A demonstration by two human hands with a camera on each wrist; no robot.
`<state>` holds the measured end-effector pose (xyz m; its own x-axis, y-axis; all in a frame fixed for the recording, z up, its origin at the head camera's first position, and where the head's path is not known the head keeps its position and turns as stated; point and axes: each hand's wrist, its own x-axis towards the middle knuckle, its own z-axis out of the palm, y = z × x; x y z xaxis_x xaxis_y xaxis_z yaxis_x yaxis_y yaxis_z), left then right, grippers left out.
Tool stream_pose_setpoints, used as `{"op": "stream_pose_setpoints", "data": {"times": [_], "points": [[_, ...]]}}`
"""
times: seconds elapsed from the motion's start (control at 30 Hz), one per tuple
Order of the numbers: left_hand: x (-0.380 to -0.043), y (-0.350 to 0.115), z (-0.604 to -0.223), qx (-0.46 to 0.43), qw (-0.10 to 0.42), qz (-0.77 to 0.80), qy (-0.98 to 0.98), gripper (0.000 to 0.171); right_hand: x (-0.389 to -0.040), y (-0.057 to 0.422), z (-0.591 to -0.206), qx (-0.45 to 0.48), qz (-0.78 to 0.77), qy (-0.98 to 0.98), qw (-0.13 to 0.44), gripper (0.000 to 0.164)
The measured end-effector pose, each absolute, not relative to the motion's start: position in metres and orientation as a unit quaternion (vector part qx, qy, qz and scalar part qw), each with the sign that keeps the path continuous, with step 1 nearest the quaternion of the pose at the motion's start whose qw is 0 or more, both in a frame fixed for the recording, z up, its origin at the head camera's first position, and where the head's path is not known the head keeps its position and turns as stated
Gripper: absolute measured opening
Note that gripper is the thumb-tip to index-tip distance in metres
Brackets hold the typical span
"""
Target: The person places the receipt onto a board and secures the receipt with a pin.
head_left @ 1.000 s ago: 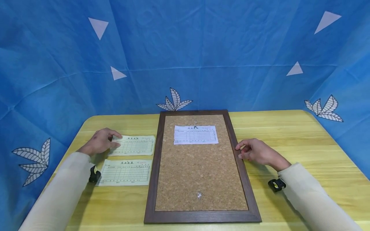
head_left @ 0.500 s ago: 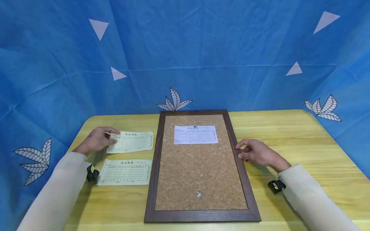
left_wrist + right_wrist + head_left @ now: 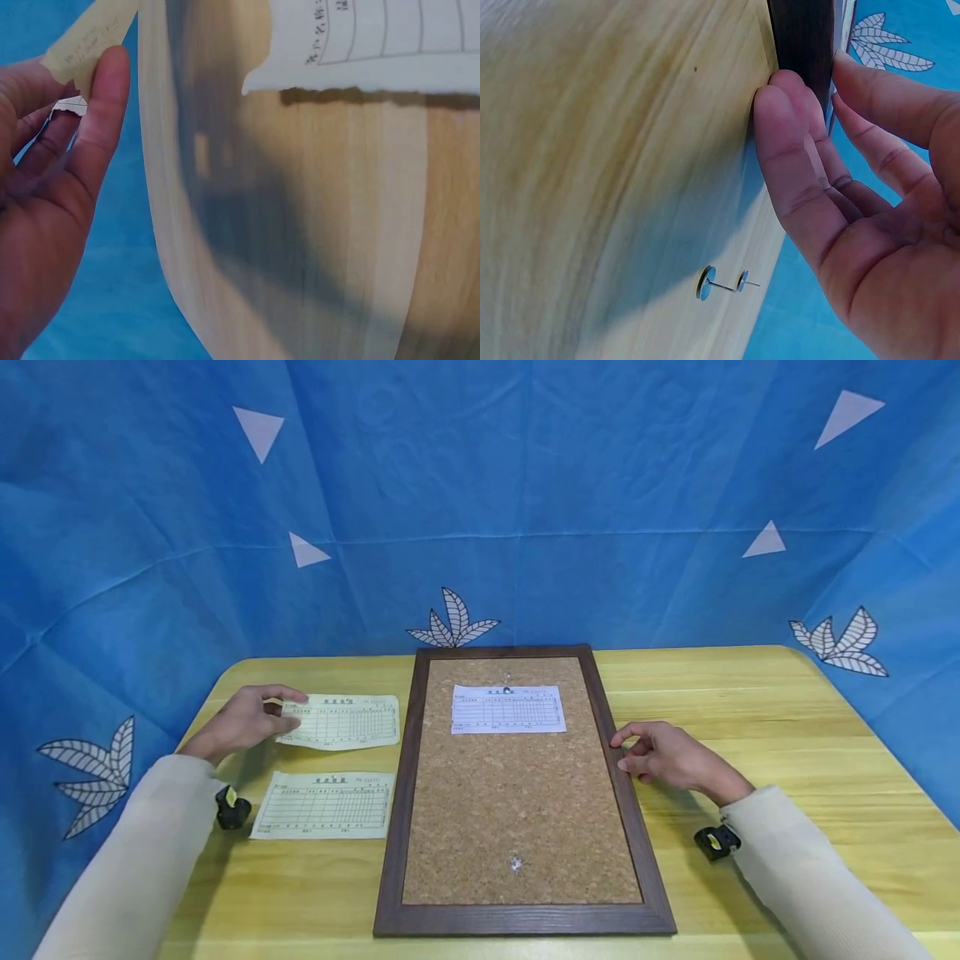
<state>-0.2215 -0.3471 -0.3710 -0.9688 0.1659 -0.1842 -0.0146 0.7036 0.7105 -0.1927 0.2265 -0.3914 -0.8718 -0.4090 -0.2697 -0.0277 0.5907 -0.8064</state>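
My left hand (image 3: 243, 718) pinches the left edge of a pale green receipt form (image 3: 352, 727), its lower edge curling over the wood. In the left wrist view, thumb and fingers close on the form's corner (image 3: 94, 49). A second green form (image 3: 326, 807) lies flat just below. My right hand (image 3: 671, 756) grips the right side of a dark-framed corkboard (image 3: 525, 810); in the right wrist view the frame (image 3: 806, 45) runs between thumb and fingers. A white form (image 3: 508, 714) is fixed near the board's top by a pin (image 3: 507, 690) at its upper edge.
Two metal thumbtacks (image 3: 706, 283) rest on the table near my right hand. A silvery spot (image 3: 516, 864) marks the cork's lower part. The yellow wood table (image 3: 750, 693) reaches back to a blue cloth backdrop (image 3: 600, 485) with leaf and triangle prints.
My left hand has lifted the upper green form and shifted it slightly back and left, away from the lower form. The right hand and the corkboard stay in place.
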Motion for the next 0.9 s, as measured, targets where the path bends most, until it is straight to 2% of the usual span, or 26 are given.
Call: {"op": "stream_pose_setpoints", "data": {"times": [0.9], "points": [[-0.212, -0.344, -0.349, 0.074, 0.096, 0.402, 0.908, 0.041, -0.194, 0.228, -0.391, -0.134, -0.423, 0.868, 0.223, 0.025]]}}
